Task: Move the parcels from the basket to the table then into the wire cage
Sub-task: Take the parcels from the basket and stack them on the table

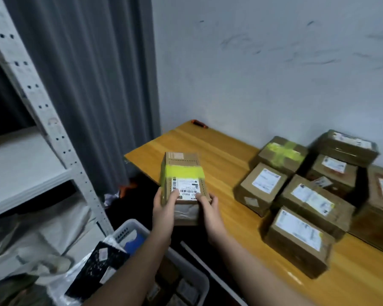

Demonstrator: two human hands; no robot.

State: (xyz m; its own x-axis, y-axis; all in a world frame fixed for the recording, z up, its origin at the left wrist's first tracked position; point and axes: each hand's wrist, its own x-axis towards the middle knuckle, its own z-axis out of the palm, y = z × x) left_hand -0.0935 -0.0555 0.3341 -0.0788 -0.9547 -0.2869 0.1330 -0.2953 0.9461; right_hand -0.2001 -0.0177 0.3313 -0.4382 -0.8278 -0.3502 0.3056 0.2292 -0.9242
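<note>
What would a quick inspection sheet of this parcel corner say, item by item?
Surface: wooden table, bare on its near left part.
Job's things: held parcel with yellow tape; stacked parcels on the table by the wall; white basket below, holding more items.
Clutter: small orange-black object at the table's far corner.
Hands: left hand and right hand grip the held parcel's near end.
Cables: nothing seen.
Surroundings: grey curtain, metal shelving, white wall; wire cage not in view.
</note>
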